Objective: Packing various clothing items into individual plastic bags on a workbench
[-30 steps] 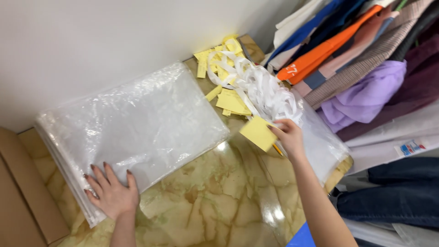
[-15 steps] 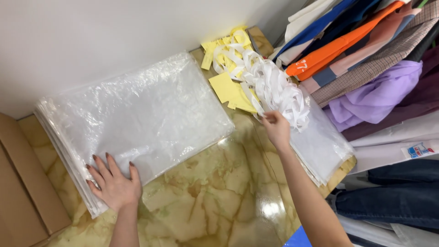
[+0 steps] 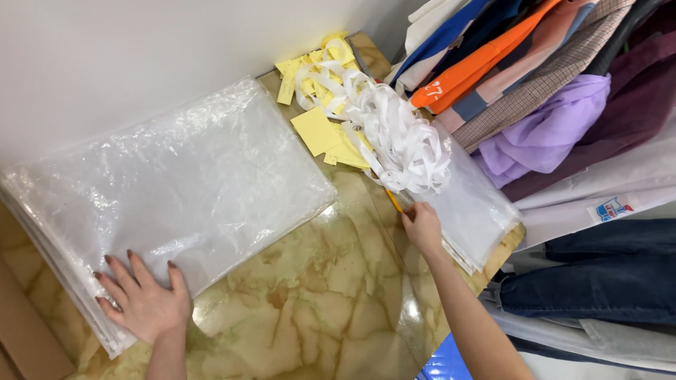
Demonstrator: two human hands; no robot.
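— The big stack of bags (image 3: pixel 176 190) under the left hand (image 3: pixel 144 302), what is it made of?

— Clear thin plastic, glossy and crinkled, catching white glare. The smaller pile of bags (image 3: pixel 479 211) beside the right hand (image 3: pixel 421 226) is the same filmy plastic.

— And the tabletop (image 3: pixel 317 295)?

— Polished stone look, marbled green and tan, smooth and very shiny.

— The white tangle (image 3: pixel 401 137)?

— Paper-like strips, matt. The yellow sheets (image 3: pixel 317 130) at the far side are matt paper too.

— On the right?

— Hanging clothes (image 3: pixel 542 98), soft matt cloth; one woven check, and denim nearer.
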